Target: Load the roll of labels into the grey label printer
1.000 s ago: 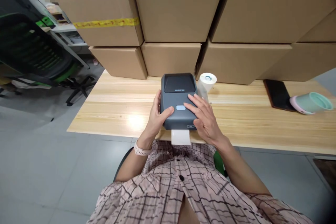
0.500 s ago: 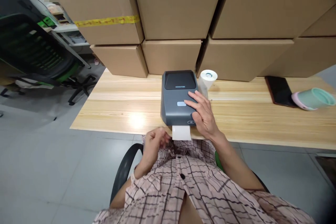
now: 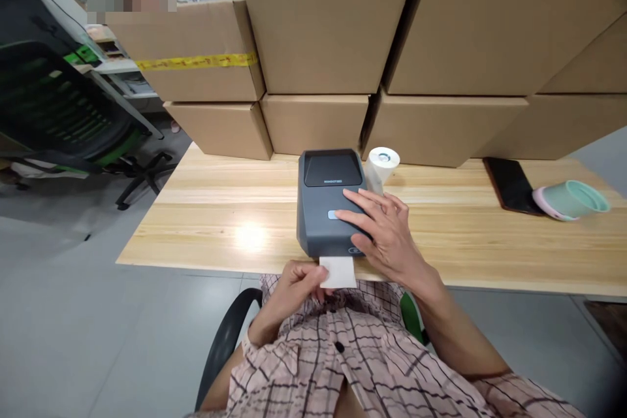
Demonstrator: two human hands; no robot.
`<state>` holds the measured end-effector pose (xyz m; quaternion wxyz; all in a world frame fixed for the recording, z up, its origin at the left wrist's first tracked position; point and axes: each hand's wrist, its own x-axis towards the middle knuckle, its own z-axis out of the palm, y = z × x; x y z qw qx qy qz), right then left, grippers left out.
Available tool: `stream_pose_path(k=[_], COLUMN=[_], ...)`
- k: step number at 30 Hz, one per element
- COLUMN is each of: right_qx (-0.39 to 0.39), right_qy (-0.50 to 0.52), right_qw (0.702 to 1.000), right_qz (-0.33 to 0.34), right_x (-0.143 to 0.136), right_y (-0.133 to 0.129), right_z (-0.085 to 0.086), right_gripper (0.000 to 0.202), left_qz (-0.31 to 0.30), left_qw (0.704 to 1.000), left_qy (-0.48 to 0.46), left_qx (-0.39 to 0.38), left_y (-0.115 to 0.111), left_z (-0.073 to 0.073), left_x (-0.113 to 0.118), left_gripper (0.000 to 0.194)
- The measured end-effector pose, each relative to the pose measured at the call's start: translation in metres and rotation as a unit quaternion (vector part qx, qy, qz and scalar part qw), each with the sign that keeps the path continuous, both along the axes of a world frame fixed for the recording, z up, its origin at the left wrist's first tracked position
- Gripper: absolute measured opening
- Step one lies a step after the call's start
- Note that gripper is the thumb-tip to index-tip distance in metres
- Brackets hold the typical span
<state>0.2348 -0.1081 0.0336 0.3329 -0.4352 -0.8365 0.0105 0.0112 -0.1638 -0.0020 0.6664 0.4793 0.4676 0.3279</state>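
Observation:
A dark grey label printer [image 3: 321, 225] stands near the front edge of the wooden table. From its front slot a white label [image 3: 340, 272] sticks out over the table edge. My left hand [image 3: 298, 287] pinches the left side of that label between thumb and fingers. Spread over the printer's top, my right hand [image 3: 385, 232] has a fingertip on the pale oblong button [image 3: 334, 215], and holds nothing. Just behind my right hand, a white paper roll [image 3: 383, 160] stands upright at the printer's right side.
Stacked cardboard boxes [image 3: 328, 29] line the back of the table [image 3: 196, 209]. At the right lie a dark phone [image 3: 512, 184] and a green and pink cup [image 3: 568, 200] on its side. An office chair [image 3: 73, 104] stands at the left, and a blurred person is behind the boxes.
My left hand has moved right and taken hold of the label's left edge. A finger of my right hand has shifted onto the button. The view has tilted up a little.

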Motion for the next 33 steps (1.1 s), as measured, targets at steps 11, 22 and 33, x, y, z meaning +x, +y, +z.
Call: stream_pose_path(k=[11, 22, 33], right_qx=[0.037, 0.167, 0.185], right_qy=[0.04, 0.065, 0.1], right_qw=[0.998, 0.984, 0.976], right_qz=[0.022, -0.008, -0.058], right_x=[0.0, -0.005, -0.017], right_y=[-0.012, 0.089, 0.15], right_z=[0.003, 0.079, 0.105], right_gripper=[0.06, 0.063, 0.047], left_qz=[0.272, 0.093, 0.079], left_qw=[0.939, 0.974, 0.981], left_qy=[-0.002, -0.018, -0.014], left_qx=[0.212, 0.208, 0.176], left_y=[0.044, 0.151, 0.15], left_z=[0.038, 0.025, 0.01], left_x=[-0.044, -0.011, 0.0], left_gripper=[0.04, 0.075, 0.111])
